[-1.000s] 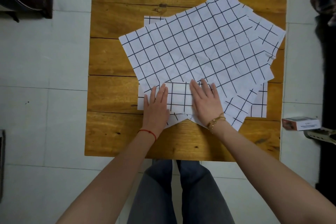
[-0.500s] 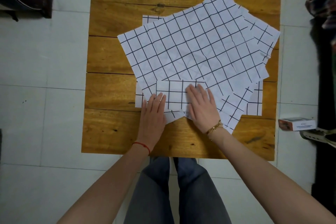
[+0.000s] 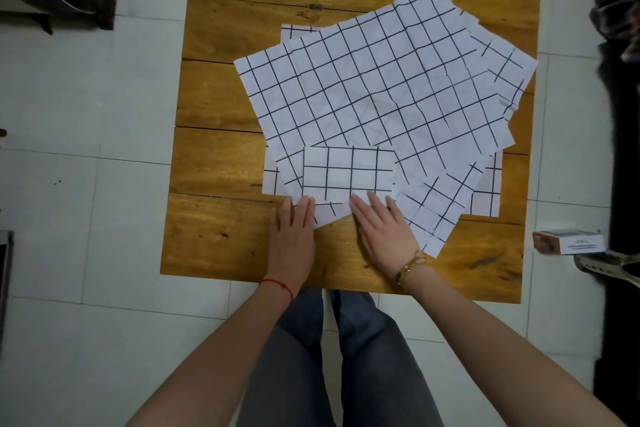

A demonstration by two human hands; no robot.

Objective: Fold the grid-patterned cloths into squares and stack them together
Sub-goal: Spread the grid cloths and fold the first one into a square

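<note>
A wooden table (image 3: 221,156) is seen from above, with several white cloths printed with a black grid fanned across it in an untidy overlapping pile. On the near edge of that pile lies a small folded cloth (image 3: 348,174), a neat rectangle a few grid cells wide, resting on the big top cloth (image 3: 381,80), which is spread open and turned at an angle. Compared with a second ago, both hands have been drawn back toward the body: earlier the palms were laid flat on the folded piece, covering much of it, and now it is almost fully uncovered, with only the fingertips reaching its near edge. The folded piece has stayed where it was pressed. This suggests that the last fold has been smoothed down and this cloth is close to finished, while the rest of the pile, at least three more sheets, is not yet folded, so most of the task appears to remain. The left hand (image 3: 292,236) is laid palm down, fingers straight and held close together, its tips touching the lower left corner of the folded piece. The right hand (image 3: 382,232) is also flat and palm down, fingers slightly spread and angled up to the left, tips at the lower right edge. Nothing is gripped or pinched by either hand. Both forearms are stretched forward from the bottom of the view, above the person's knees.
</note>
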